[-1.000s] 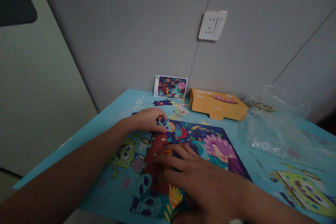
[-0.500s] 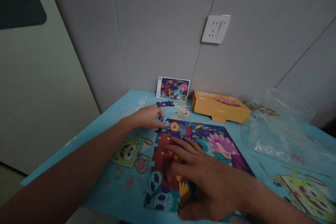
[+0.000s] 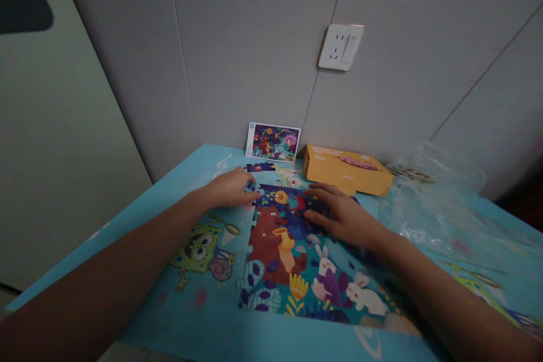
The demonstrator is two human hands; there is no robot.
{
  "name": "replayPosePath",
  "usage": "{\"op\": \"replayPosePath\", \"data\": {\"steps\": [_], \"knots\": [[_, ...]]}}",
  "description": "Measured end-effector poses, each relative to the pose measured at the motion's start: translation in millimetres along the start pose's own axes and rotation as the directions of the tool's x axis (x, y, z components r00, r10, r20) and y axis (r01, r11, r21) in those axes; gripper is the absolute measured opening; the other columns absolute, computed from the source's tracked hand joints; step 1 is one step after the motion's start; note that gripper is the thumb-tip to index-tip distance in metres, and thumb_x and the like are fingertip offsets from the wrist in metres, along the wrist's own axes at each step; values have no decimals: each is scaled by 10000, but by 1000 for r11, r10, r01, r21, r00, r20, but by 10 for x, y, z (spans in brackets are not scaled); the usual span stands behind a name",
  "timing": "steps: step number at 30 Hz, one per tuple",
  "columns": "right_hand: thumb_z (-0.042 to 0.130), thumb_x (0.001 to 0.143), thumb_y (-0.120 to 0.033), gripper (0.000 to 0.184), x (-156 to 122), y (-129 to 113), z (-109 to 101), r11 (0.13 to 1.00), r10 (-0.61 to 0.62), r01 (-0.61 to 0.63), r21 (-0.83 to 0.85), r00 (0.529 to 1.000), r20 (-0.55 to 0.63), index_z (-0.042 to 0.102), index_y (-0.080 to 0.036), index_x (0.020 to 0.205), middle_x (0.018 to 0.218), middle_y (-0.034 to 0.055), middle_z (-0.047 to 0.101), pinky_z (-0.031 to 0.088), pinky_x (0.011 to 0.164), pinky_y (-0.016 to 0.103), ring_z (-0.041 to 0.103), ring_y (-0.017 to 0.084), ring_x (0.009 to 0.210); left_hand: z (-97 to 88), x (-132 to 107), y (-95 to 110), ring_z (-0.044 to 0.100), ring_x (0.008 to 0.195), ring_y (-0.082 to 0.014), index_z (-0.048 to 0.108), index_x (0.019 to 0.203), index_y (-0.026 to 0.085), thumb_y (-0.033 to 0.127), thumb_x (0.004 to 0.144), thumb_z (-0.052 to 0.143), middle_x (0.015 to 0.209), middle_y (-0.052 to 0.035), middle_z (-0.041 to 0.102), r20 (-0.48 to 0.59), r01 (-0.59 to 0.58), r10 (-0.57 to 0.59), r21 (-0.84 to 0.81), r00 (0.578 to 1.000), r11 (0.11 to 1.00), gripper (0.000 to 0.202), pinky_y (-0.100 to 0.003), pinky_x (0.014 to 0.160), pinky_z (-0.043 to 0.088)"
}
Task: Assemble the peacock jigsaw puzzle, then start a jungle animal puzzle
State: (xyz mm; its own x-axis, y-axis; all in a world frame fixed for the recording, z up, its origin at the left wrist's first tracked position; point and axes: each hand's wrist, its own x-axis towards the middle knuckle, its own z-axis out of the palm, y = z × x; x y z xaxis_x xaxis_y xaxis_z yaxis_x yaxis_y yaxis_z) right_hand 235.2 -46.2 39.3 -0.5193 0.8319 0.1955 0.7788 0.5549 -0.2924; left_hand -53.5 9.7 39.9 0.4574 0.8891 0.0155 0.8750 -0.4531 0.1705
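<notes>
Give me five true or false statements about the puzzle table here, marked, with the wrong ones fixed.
1. The left hand is at the puzzle's far left corner. True.
2. The right hand is over the puzzle. True.
3. The yellow box is left of the picture card. False: it is right of it.
4. The picture card lies flat. False: it is propped up.
5. The left hand is nearer the yellow box. False: the right hand is.

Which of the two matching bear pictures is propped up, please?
The white-edged card by the wall; the puzzle lies flat on the table, under the right hand.
</notes>
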Motion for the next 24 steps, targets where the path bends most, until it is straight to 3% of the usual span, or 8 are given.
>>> {"op": "replayPosePath", "data": {"steps": [3, 6, 10, 14, 18, 22, 24], "knots": [[530, 856, -581, 677, 45, 310, 16, 989, 130, -126, -83, 990, 45, 521, -94, 1327, 1328, 219, 508, 409, 1007, 497, 508, 347, 1206, -9, -4, 11, 596, 962, -264, 616, 1206, 127, 539, 837, 488, 1098, -160, 590, 7, -11, 11, -1, 1000, 1000, 568, -346, 862, 436], [519, 859, -595, 648, 40, 400, 10, 985, 134, -124, -118, 987, 85, 568, -102, 1277, 1280, 205, 526, 415, 986, 460, 522, 330, 1165, -20, -11, 48, 594, 967, -254, 625, 1203, 134, 536, 836, 497, 1102, -149, 590, 12, -30, 30, 2, 999, 1000, 559, -332, 863, 436], [572, 837, -582, 573, 0, 307, -54, 979, 139, -124, -162, 986, 90, 615, -151, 1211, 1172, 174, 569, 438, 914, 424, 564, 299, 1056, -9, -16, 112, 590, 988, -250, 634, 1194, 133, 520, 840, 509, 1115, -144, 585, 5, -65, 65, -10, 998, 998, 539, -327, 880, 434], [504, 899, -529, 476, 0, 130, -32, 947, 170, -166, -275, 985, -7, 644, -150, 1151, 1059, 162, 606, 427, 895, 447, 573, 303, 1003, 21, -22, 150, 589, 1000, -258, 634, 1178, 141, 505, 831, 536, 1112, -141, 577, -6, -90, 90, 0, 996, 996, 512, -339, 894, 432], [504, 910, -507, 470, 37, -67, 97, 982, 54, -54, -181, 999, -6, 624, -144, 1184, 1098, 155, 592, 438, 911, 424, 567, 282, 1013, 44, -38, 172, 594, 955, -262, 587, 1142, 152, 488, 776, 621, 1101, -131, 580, -66, -66, 61, -76, 996, 995, 498, -351, 853, 442], [569, 890, -387, 351, 47, -141, 166, 997, 53, -54, -51, 998, -20, 629, -141, 1133, 1075, 138, 598, 455, 889, 393, 570, 255, 977, 84, -49, 203, 614, 906, -242, 514, 1199, 204, 364, 804, 625, 985, -66, 653, -99, -197, 183, -163, 978, 967, 441, -327, 794, 443], [613, 855, -335, 356, 44, -141, 170, 996, 84, -83, 25, 996, -36, 602, -140, 1153, 1072, 125, 609, 456, 878, 382, 575, 246, 974, 114, -45, 215, 620, 964, -243, 511, 1229, 235, 321, 829, 606, 1056, -59, 670, -116, -271, 253, -185, 960, 945, 419, -336, 833, 439]]}}
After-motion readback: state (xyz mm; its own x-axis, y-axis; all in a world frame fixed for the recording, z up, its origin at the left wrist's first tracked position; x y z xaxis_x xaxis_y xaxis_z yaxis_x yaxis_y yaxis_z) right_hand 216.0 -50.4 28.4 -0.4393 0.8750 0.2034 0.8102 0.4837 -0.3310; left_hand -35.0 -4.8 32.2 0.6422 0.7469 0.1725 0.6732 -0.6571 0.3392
